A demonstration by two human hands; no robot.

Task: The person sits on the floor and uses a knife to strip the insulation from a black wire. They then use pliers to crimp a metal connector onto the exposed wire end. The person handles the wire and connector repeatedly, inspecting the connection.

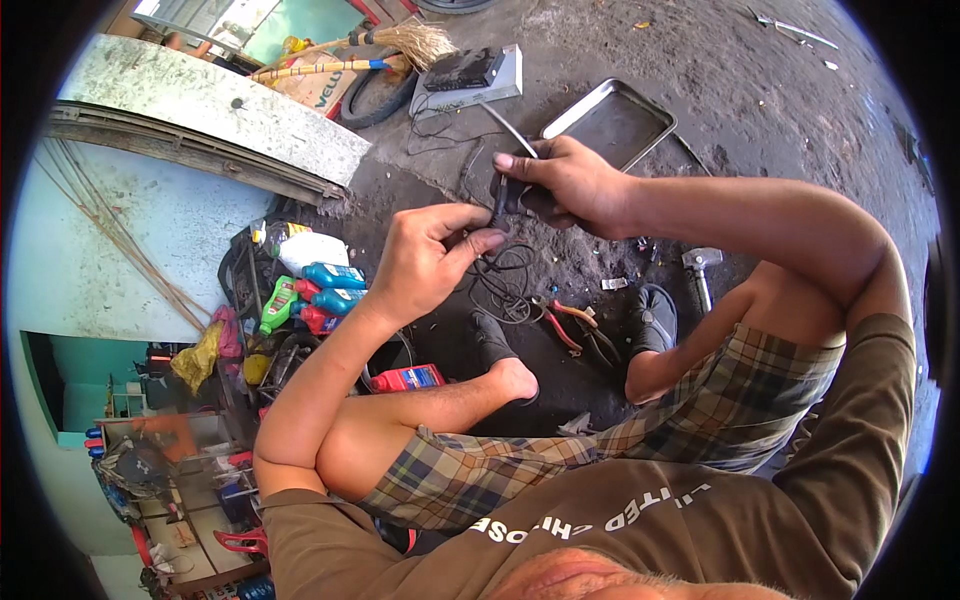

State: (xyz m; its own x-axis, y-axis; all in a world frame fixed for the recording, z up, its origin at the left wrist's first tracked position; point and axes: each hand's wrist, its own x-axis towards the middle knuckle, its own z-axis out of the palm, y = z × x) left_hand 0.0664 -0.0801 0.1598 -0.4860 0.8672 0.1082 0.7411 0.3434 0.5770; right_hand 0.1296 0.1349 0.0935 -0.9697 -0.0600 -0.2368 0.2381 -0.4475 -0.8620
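My left hand [425, 258] is closed, with thumb and fingertips pinching a short dark piece of black cable [499, 205]. Beside it, my right hand [570, 185] is closed around a tool whose thin silver shaft [510, 128] sticks out up and to the left; its handle is hidden in the fingers. My right thumb lies close to the upper end of the dark piece. Below both hands, a loose tangle of thin black cable [503, 290] lies on the ground between my feet. Whether it joins the piece in my hands, I cannot tell.
Pliers with red and orange handles [563, 328] and a hammer [703, 275] lie near my feet. Farther off are a metal tray [660, 127], a white box [512, 78] with a black device, and a straw broom [415, 45]. Several bottles [335, 275] cluster at left.
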